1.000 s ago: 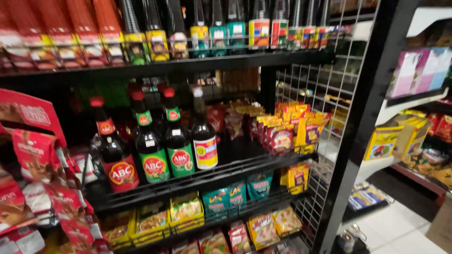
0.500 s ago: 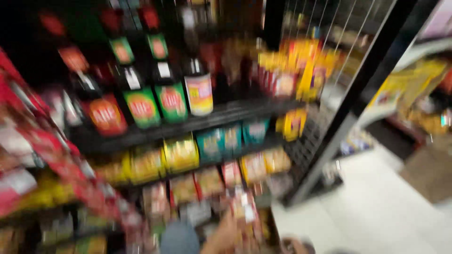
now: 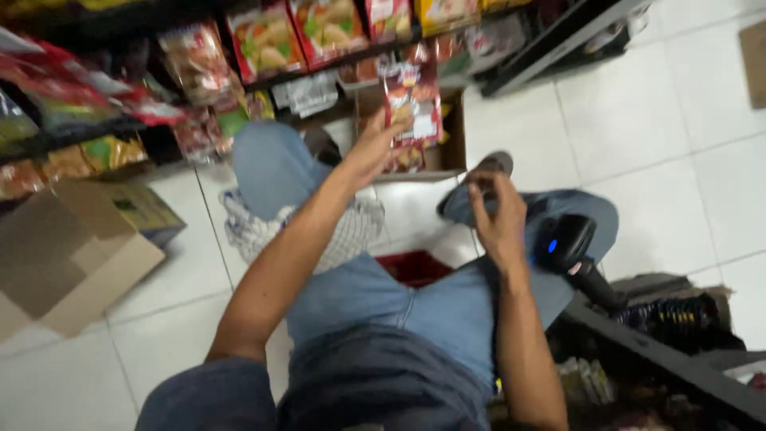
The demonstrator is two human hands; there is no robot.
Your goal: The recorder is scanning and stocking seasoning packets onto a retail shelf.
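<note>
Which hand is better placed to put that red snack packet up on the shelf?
Left. The left hand already grips the red snack packet, stretched out toward the low shelf. The right hand is drawn back over the knee, holding no packet, beside a black scanner.

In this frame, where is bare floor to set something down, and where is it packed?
Bare white tile lies right of the raised right hand and scanner, out toward the dark shelf base. A smaller patch sits between the open cardboard box and the person's knee. Crowded: the snack shelves and the carton behind the left hand holding a packet.
</note>
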